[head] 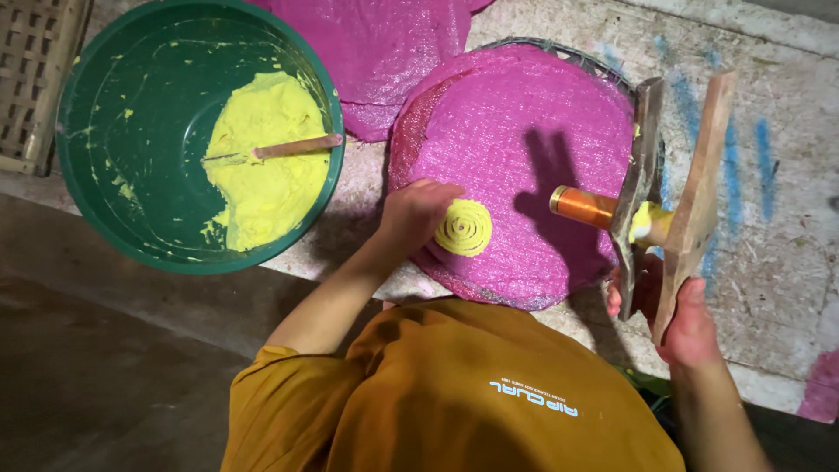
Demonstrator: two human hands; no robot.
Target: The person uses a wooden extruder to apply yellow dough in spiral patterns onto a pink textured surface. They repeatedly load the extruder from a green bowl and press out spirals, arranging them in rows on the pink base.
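Rough concrete ledge [786,218], blue and pink paint smears; green basin [105,175], pink woven mats [516,131], basket tray [26,70] directly on it.

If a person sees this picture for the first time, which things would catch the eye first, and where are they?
Probably the bright pink round mat in the middle, with a small yellow dough spiral on it beside the left hand. At the upper left stands a green basin of yellow dough with a stick lying in it. At the right, the right hand holds a wooden press with a brass-coloured cylinder.
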